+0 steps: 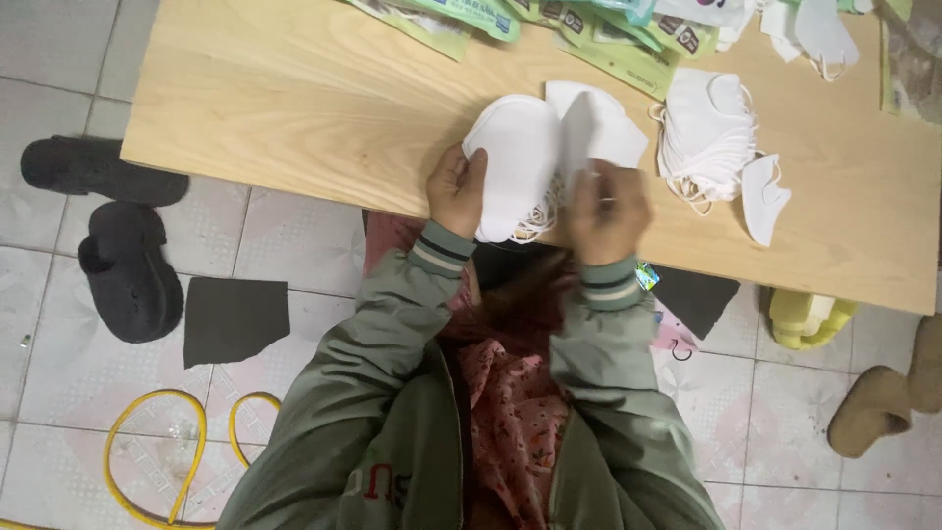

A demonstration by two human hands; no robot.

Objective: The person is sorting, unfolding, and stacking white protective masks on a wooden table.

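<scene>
Fingers of the left hand (456, 188) curl around the left edge of a stack of white masks (515, 162), gripping it, while the right hand (608, 208) pinches a folded white mask (599, 128) just right of the stack. Both lie near the front edge of the wooden table (294, 108) (pale, light-grained), with a loose pile of masks (706, 137) farther right of the stack.

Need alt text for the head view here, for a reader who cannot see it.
Seen from above, a person's left hand and right hand hold a stack of white face masks at the edge of a wooden table. More white masks and green packets lie on the table; dark slippers sit on the tiled floor.
</scene>
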